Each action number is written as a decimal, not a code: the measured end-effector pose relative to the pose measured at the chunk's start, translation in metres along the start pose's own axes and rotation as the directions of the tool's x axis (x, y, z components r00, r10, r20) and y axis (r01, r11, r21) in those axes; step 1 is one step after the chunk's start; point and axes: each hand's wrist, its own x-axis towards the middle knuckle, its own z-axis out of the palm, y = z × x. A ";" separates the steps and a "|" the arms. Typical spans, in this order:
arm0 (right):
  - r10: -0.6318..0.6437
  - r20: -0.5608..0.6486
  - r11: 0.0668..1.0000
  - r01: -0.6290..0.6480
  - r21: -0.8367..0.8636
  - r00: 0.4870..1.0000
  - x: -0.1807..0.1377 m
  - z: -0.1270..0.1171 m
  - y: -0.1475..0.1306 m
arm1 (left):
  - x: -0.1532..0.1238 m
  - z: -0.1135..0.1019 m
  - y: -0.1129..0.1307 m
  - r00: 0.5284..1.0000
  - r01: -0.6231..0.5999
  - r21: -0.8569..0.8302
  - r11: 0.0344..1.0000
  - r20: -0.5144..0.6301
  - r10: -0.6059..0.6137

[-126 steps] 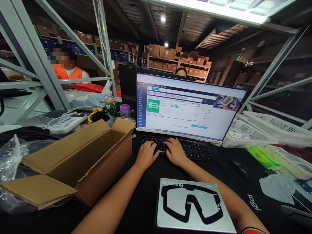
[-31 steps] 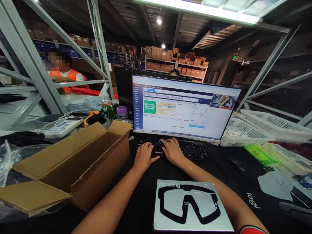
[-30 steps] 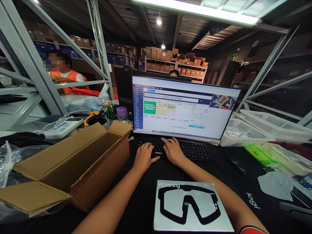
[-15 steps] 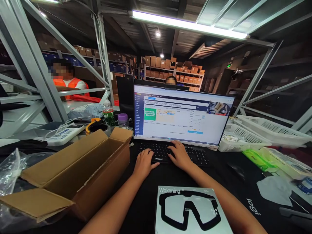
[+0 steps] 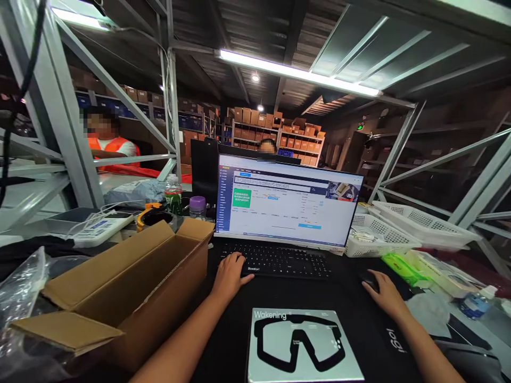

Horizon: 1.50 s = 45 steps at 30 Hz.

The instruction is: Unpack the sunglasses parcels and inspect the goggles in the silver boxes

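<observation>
— Moved off keyboard point(image 5: 279, 259): right hand point(image 5: 385, 292), now at mouse point(image 5: 369, 277), desk's point(image 5: 351, 314) right side; fingers lax, tips on it.
— Left hand point(image 5: 229, 272)?
— Flat on keyboard's left end, fingers loose, gripping nothing.
— Risk?
— Box point(image 5: 303, 346) at near edge; possibly knocked off by right forearm.

Both forearms outstretched, left hand point(image 5: 229, 272) flat, palm-down, right hand point(image 5: 384, 293) palm-down, loosely cupped, well apart.

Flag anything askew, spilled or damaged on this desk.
Nothing spilled or damaged. Only the open box sits skewed to the keyboard, flaps splayed, beside the left hand; the right hand rests at the mouse.
</observation>
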 end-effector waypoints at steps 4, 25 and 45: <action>0.017 0.017 0.998 -0.018 0.061 1.000 -0.012 0.021 0.019 | -0.002 -0.004 0.001 1.000 0.009 -0.013 1.000 0.009 -0.009; 0.033 0.028 0.995 -0.035 0.089 0.999 -0.009 0.033 0.024 | -0.063 -0.117 0.149 0.867 -0.205 -0.360 0.910 0.365 0.339; 0.103 -0.282 0.942 -0.185 -0.281 0.954 -0.087 -0.117 -0.018 | -0.044 -0.100 0.151 0.825 0.534 -0.833 -0.147 0.551 -0.126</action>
